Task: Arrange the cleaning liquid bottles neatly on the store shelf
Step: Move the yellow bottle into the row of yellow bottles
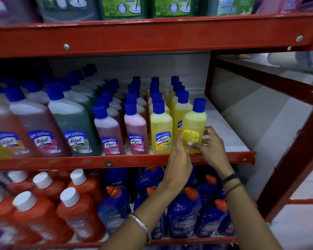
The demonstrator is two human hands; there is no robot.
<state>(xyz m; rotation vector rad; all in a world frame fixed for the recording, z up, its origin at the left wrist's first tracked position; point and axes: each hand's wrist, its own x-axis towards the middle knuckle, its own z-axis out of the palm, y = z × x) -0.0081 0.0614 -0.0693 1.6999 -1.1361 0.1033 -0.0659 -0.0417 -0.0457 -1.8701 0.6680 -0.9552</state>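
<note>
Currently, the left hand steadies the yellow bottle at the shelf front, back label outward; the right hand pinches its lower side. Over-rotation may tip it against the neighbouring yellow row.

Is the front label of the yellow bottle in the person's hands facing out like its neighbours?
No: the yellow blue-capped bottle held by both hands shows its plain yellow back label, while the neighbouring yellow bottle shows the blue logo.

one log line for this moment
step: turning bottle | left hand and right hand: on yellow bottle | label: back facing out | place: middle shelf
</note>
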